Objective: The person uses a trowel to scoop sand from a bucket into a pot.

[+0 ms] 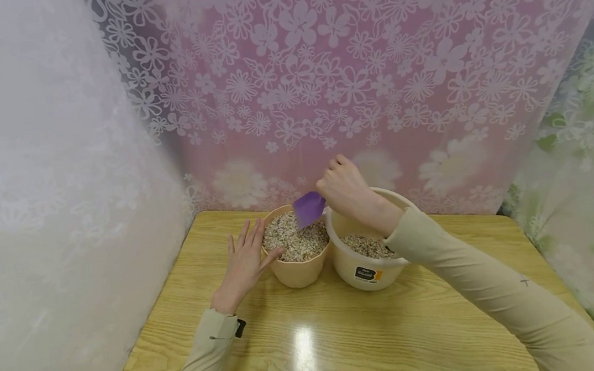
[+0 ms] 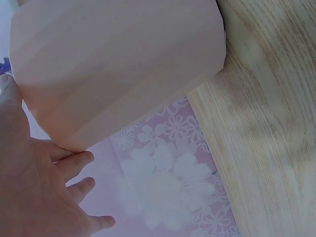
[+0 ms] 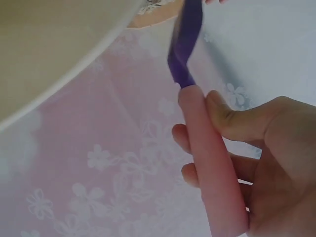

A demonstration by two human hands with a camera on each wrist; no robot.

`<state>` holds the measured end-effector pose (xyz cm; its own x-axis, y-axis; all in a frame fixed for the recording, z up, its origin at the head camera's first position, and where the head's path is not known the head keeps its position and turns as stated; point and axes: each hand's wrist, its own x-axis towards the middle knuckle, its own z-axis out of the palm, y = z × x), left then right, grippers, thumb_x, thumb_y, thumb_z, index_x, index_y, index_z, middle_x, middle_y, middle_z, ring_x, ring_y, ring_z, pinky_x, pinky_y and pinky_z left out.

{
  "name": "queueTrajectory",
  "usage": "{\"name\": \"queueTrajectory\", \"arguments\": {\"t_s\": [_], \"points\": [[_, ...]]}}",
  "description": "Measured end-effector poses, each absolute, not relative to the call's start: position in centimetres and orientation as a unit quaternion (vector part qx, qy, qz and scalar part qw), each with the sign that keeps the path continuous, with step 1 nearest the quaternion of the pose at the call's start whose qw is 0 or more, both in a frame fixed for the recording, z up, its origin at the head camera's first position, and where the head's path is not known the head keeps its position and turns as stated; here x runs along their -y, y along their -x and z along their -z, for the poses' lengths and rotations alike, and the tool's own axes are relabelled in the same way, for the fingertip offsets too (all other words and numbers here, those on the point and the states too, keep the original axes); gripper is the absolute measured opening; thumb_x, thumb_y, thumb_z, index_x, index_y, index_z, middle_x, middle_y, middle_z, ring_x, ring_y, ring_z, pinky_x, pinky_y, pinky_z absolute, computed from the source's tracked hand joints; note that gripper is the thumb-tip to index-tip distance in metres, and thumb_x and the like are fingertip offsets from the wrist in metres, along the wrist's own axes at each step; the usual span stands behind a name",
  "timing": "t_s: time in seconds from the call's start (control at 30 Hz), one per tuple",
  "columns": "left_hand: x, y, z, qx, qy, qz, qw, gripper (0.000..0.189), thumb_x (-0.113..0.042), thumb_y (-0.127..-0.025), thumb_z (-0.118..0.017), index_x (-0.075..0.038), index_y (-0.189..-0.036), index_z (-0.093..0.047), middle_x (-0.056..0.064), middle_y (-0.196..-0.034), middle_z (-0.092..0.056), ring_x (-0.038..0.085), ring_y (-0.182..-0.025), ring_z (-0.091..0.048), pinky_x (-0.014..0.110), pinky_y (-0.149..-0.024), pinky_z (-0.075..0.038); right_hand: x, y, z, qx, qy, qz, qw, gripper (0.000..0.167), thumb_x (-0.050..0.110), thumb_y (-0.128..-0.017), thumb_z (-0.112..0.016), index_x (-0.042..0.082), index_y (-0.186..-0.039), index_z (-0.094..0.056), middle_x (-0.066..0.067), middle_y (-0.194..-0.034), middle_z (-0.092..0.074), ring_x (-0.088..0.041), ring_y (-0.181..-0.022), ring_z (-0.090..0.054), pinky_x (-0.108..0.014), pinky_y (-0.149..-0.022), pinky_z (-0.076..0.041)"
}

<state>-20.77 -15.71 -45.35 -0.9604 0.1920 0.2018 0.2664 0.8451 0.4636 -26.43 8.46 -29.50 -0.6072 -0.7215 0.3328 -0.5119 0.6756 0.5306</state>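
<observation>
My right hand (image 1: pixel 344 189) grips the pink handle (image 3: pixel 212 163) of a small hand trowel with a purple blade (image 1: pixel 309 209). The blade is tilted over a peach flowerpot (image 1: pixel 301 274), which is filled almost to its rim with pale, gravel-like grains (image 1: pixel 294 238). Against the pot's left side rests my left hand (image 1: pixel 245 259), its fingers spread and straight, the thumb at the rim. Beneath my right forearm stands a cream bucket (image 1: pixel 347 255) with a label, holding similar, darker grains (image 1: pixel 366 246) in its lower part. In the left wrist view, the pot's wall hides its contents.
Pot and bucket stand side by side on a wood-grain table (image 1: pixel 383 331). A pink flowered curtain (image 1: pixel 323 96) hangs right behind them, with pale sheets (image 1: pixel 68 190) on the left and right. A dark band (image 1: pixel 240 327) shows at my left cuff.
</observation>
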Motion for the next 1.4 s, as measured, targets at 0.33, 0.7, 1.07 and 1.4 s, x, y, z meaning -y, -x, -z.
{"name": "queueTrajectory", "arguments": {"t_s": [0.33,0.7,1.07,1.4], "points": [[15.7,20.8,45.5,0.955,0.121,0.256,0.083,0.089,-0.06,-0.099,-0.053,-0.011,-0.163,-0.016,0.009,-0.169,-0.015,0.033,-0.157,-0.007,0.067,-0.12,0.004,-8.9,27.9,32.4,0.92,-0.353,0.083,0.151,0.021,0.024,-0.088,-0.078,0.016,-0.07,-0.072,0.0,-0.073,-0.069,-0.022,-0.071,-0.06,-0.035,-0.071,-0.044],[15.7,20.7,45.5,0.954,0.121,0.261,0.079,0.089,-0.06,-0.1,-0.052,-0.012,-0.163,-0.014,0.008,-0.169,-0.013,0.03,-0.157,-0.003,0.066,-0.121,0.005,-9.6,27.3,31.2,0.906,-0.332,0.149,0.218,0.03,0.0,-0.085,-0.071,0.016,-0.061,-0.064,-0.002,-0.068,-0.064,-0.021,-0.066,-0.051,-0.035,-0.073,-0.041],[15.9,20.8,45.5,0.958,0.12,0.251,0.075,0.089,-0.061,-0.099,-0.052,-0.011,-0.163,-0.015,0.008,-0.169,-0.015,0.029,-0.157,-0.001,0.066,-0.121,0.007,-13.8,26.4,31.7,0.952,-0.253,0.015,0.17,0.016,0.031,-0.096,-0.07,0.022,-0.103,-0.08,-0.001,-0.089,-0.072,-0.027,-0.085,-0.064,-0.041,-0.075,-0.045],[14.2,21.3,43.9,0.961,0.127,0.226,0.099,0.087,-0.064,-0.1,-0.047,-0.01,-0.163,-0.021,0.011,-0.168,-0.021,0.029,-0.157,-0.004,0.068,-0.121,0.001,-20.2,24.8,32.8,0.95,-0.222,-0.076,0.207,0.012,0.021,-0.095,-0.073,0.012,-0.097,-0.079,-0.007,-0.09,-0.076,-0.031,-0.078,-0.069,-0.05,-0.076,-0.048]]}}
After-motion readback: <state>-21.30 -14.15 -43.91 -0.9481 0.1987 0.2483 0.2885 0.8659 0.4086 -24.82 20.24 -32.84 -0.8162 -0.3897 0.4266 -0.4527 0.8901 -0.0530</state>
